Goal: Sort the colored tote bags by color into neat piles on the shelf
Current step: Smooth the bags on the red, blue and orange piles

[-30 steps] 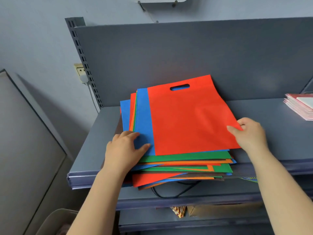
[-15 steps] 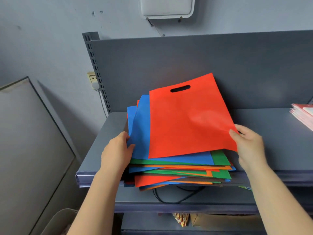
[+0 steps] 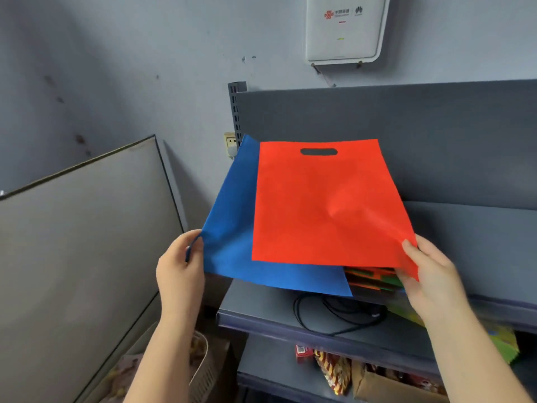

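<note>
The left hand [image 3: 180, 269] pinches the left edge of a blue bag [image 3: 232, 228], its thumb and fingers curled narrowly round the fabric so that the edge folds between them. The right hand [image 3: 430, 274] pinches the lower right corner of a red bag [image 3: 325, 205], thumb on top of the cloth and the other fingers tucked beneath it. Both bags are lifted and tilted up toward the camera, the red one lying over the blue one, whose left strip and bottom strip stick out past it toward the left fingers. The red bag's cut-out handle slot [image 3: 318, 151] is at its far end, well away from both hands. Just below the right fingers, under the raised corner of the red bag, a sliver of the remaining stack of bags [image 3: 372, 279] shows in orange and green on the grey shelf [image 3: 470, 245]. Beneath the blue bag's lower edge, between the two wrists, a black cable [image 3: 334, 312] lies coiled on a lower ledge. Above the bags a white box [image 3: 344, 27] hangs on the wall. Left of the left hand leans a large grey panel [image 3: 81, 242], and a wall socket [image 3: 230, 144] peeks out just beyond the blue bag's far corner.
</note>
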Motion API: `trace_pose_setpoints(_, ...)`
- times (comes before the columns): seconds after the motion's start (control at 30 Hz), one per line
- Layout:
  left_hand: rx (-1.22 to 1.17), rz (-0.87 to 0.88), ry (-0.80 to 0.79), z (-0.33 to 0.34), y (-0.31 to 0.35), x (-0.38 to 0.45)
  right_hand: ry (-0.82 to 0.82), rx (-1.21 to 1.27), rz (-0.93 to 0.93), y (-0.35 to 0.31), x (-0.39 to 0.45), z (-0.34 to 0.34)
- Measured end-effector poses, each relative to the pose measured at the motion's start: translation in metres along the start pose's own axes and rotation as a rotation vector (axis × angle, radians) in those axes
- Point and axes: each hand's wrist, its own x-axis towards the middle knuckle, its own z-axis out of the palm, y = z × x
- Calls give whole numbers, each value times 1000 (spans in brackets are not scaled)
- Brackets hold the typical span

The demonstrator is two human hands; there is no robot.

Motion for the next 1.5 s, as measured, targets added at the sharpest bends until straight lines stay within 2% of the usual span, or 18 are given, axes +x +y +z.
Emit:
trace_pose_setpoints(0.27, -131, -142, 293, -130, 7, -60, -157, 99, 147, 21, -77, 37)
trace_pose_setpoints(0.57, -331, -283, 678, -304, 11, -149, -532, 171, 344, 66, -209, 120)
trace_pose_setpoints(0.8, -274, -264, 1013, -435, 24, -235, -786, 202, 484, 87, -328, 178)
trace_pose_setpoints(1.03, -172, -276, 1301, -554, 39, -326, -979, 188, 625, 104, -463, 202)
trace_pose_setpoints(1.13, -139, -315, 1353, -594, 40, -359, -1023, 198, 650, 105, -515, 205)
trace_pose_setpoints(1.27, -76, -338, 1333, -634, 39, -390, -1086, 202, 647, 106, -573, 203)
trace_pose_setpoints(1.4, -44, -444, 1229, -661, 28, -406, -1094, 197, 656, 107, -622, 197)
trace_pose_setpoints(1.5, -10, -560, 1072, -677, 25, -414, -1108, 175, 665, 109, -654, 189)
